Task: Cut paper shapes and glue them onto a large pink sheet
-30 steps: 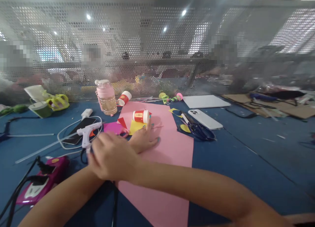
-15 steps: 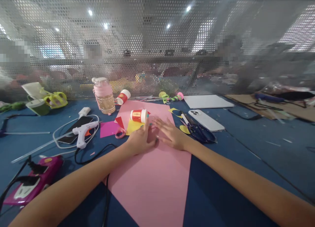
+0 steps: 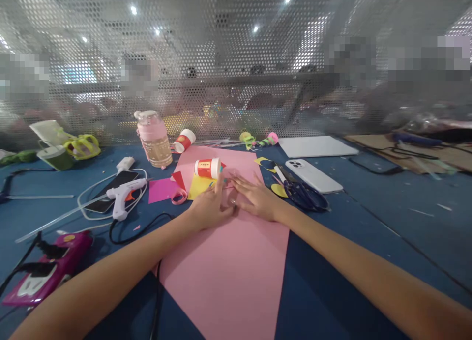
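Note:
A big pink paper sheet (image 3: 228, 276) lies on the blue table in front of me. My left hand (image 3: 210, 205) rests flat on its far part, fingers stretched toward a small red-and-white paper cup (image 3: 207, 167) lying on its side. My right hand (image 3: 254, 196) lies flat beside it, fingers spread on the pink sheet, touching the left hand's fingertips. Neither hand holds anything. A yellow paper piece (image 3: 201, 185) and a red scrap (image 3: 180, 179) lie just left of the cup.
A white glue gun (image 3: 122, 195) with its cord lies at the left over a dark phone (image 3: 110, 190). A pink bottle (image 3: 154, 138), a second paper cup (image 3: 185, 140), scissors (image 3: 302, 192), a white phone (image 3: 313, 176) and a magenta device (image 3: 47, 273) surround the sheet. A perforated metal screen (image 3: 236, 60) closes the back.
My right hand left the glue gun area at the left, crossed back over and settled flat on the pink sheet beside my left hand. The left hand stayed put.

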A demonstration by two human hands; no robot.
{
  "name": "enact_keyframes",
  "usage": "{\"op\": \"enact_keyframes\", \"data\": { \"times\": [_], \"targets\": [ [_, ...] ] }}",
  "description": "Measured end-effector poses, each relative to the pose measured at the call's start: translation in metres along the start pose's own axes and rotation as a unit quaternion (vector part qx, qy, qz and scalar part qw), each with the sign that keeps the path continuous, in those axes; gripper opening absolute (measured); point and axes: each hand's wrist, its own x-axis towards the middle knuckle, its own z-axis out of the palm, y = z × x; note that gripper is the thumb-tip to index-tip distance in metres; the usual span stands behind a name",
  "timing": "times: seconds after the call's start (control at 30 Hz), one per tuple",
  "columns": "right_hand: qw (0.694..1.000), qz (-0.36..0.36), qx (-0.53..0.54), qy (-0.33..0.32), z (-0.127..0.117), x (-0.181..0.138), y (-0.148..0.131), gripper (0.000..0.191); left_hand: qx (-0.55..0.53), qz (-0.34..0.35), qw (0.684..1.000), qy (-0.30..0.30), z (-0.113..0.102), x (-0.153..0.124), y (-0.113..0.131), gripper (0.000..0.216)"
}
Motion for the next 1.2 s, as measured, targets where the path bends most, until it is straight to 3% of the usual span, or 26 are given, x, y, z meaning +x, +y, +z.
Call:
{"op": "enact_keyframes", "data": {
  "times": [0.43,0.63,0.9,1.03,1.2],
  "targets": [
    [0.997,0.044,0.061,0.004,0.0069,0.0059,0.0047,0.068,-0.006,0.000,1.000,0.009,0.0039,0.0057,-0.0049,0.091],
    [0.997,0.033,0.065,0.035,0.0083,0.0061,0.0059,0.068,-0.009,-0.012,1.000,0.001,0.0025,0.0063,-0.0052,0.092],
    [0.997,0.053,0.048,-0.030,0.0022,0.0062,0.0032,0.066,0.004,-0.033,0.999,-0.013,-0.0012,0.0041,-0.0009,0.093],
    [0.998,0.042,0.044,-0.008,0.0049,0.0061,0.0044,0.067,0.006,-0.053,0.998,-0.018,-0.0031,0.0009,-0.0031,0.097],
    [0.998,0.037,0.042,0.009,0.0081,0.0055,0.0050,0.067,0.001,-0.024,1.000,-0.010,-0.0043,-0.0009,-0.0049,0.096]
  ]
}}
